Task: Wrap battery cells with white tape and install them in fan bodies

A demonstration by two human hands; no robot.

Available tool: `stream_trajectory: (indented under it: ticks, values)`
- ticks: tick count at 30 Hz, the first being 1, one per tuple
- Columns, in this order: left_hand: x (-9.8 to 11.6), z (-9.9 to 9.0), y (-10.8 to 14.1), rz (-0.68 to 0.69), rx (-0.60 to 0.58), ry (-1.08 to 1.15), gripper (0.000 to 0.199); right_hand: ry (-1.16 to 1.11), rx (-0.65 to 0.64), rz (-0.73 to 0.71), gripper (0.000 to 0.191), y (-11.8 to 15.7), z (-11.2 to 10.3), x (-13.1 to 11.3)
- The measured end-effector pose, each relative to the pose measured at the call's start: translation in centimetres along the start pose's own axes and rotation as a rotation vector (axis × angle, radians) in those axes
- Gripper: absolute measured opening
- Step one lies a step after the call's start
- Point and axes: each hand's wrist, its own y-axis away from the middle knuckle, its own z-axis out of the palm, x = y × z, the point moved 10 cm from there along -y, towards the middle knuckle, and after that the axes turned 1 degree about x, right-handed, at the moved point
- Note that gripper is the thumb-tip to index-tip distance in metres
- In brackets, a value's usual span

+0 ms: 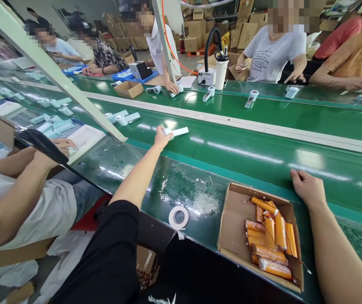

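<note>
Stretched forward over the green conveyor belt, my left hand (162,138) is closed on a pale plastic housing (180,131). Its long, flat handle sticks out to the right of my fingers, which cover the other end. My right hand (309,188) rests at the belt's near edge with its fingers curled in, and nothing shows in it. Between my arms, a cardboard box (236,219) on the bench holds several orange-wrapped battery packs (270,232) with thin wires. A roll of white tape (178,217) lies on the bench edge, a loose end hanging down.
More pale housings (122,119) lie on the belt to the left, beside a slanted metal post (73,97). A co-worker's hands (63,145) are at the left bench. Across the belt, several people sit near a white tumbler (221,71) and a small open carton (129,89).
</note>
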Motion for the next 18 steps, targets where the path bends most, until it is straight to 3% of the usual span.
stream_trajectory:
  ticks: [2,4,6,8,11,12,14,16,18]
  values:
    - [1.5,-1.2,3.5,0.153,0.04,0.028,0.059,-0.001,0.01,0.004,0.027,0.0,-0.3,-0.2]
    - [3.3,-2.8,9.0,0.404,0.059,0.039,0.062,-0.015,0.016,0.013,0.027,0.0,-0.5,-0.3]
    - [4.1,-3.3,15.2,0.588,-0.051,-0.005,0.059,-0.037,0.02,0.026,0.027,0.3,-0.8,-0.5]
    - [3.8,-3.2,20.5,0.663,-0.202,-0.071,0.052,-0.052,0.025,0.044,0.027,0.5,-1.0,-0.5]
    - [3.9,-4.5,26.6,0.761,-0.231,-0.133,0.047,-0.081,0.047,0.076,0.026,0.5,-1.3,-0.3]
    - [4.3,-4.9,28.5,0.831,-0.241,-0.136,0.045,-0.103,0.053,0.088,0.026,0.4,-1.4,-0.3]
    - [5.1,-4.6,32.7,1.006,-0.376,-0.137,0.041,-0.165,0.061,0.116,0.031,0.4,-1.8,-0.3]
    - [4.9,-3.9,36.2,1.11,-0.55,-0.157,0.035,-0.242,0.085,0.132,0.04,1.5,-3.0,-1.1]
    - [4.4,-3.9,37.7,1.105,-0.576,-0.18,0.032,-0.407,0.184,0.067,0.045,4.9,-5.8,-3.1]
